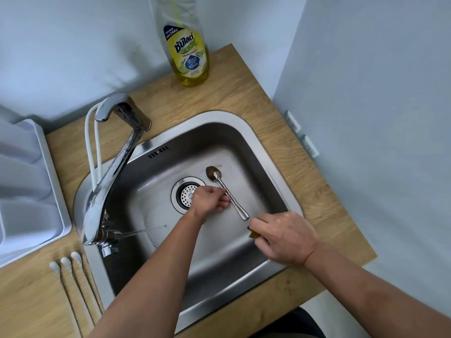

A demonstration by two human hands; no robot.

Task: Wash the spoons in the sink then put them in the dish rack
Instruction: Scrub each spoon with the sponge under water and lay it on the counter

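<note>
Picking up the dirty spoons from the sink floor.

My right hand (284,236) clutches what looks like a sponge at four o'clock; my left hand (210,200) pinches the spoons (225,190) mid-handle beside the drain (186,195). I should lift level toward the tap (112,167) at nine o'clock.

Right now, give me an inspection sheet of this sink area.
Surface: wooden counter around a steel sink.
Job's things: two dirty spoons in the sink; dish rack on the left; three white spoons on the counter.
Clutter: soap bottle at the back.
Grippers: left hand pinches the spoon handles; right hand holds a sponge, mostly hidden.
Cables: white hose by the faucet.
Surroundings: wall sockets on the right; water runs.
</note>
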